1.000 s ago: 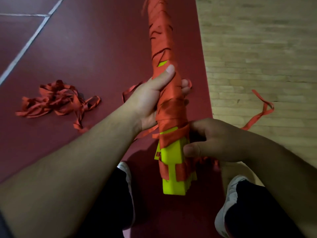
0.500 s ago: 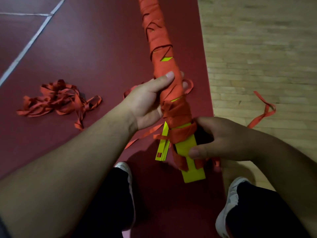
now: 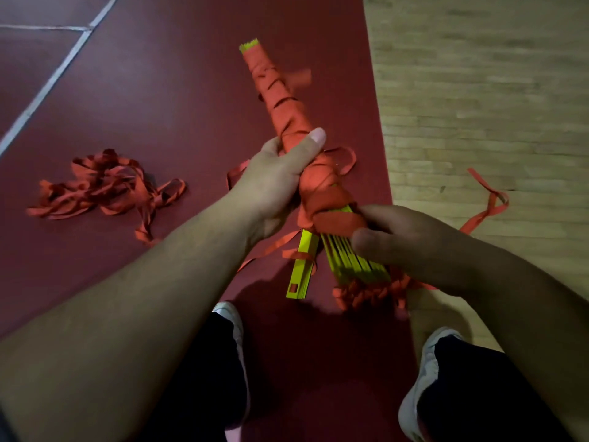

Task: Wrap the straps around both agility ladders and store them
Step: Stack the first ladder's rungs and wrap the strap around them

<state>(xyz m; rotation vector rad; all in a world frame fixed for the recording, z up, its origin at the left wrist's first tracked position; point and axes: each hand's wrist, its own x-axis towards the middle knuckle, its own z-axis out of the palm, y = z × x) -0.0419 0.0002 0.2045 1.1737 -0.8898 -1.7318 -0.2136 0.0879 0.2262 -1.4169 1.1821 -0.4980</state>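
One bundle of yellow ladder rungs (image 3: 353,260), wound in orange strap (image 3: 288,113), is being held above the floor, tilting from upper left down to lower right. Two hands are working on it. The left hand (image 3: 280,183) is gripping the wrapped middle of the bundle, thumb lying along the strap and fingers curling behind. The right hand (image 3: 404,240) is clamping the lower end, thumb pressing on the exposed rung edges just below the last wrap. One small group of rungs (image 3: 302,269) is splaying away from the main stack on the left side, with a single band of strap crossing it. Short loops of strap (image 3: 366,293) are bunching at the bottom ends of the rungs; their number cannot be counted. Yellow rung tips (image 3: 249,46) are showing at the far top end.

One loose tangle of orange strap (image 3: 105,186) is lying on the dark red mat (image 3: 159,106), well apart to the left. One free strap tail (image 3: 487,202) is trailing across the wooden floor (image 3: 494,90) to the right. Two white shoes are showing below: left shoe (image 3: 234,317), right shoe (image 3: 420,378). Two white lines (image 3: 54,78) are meeting on the red surface at upper left.
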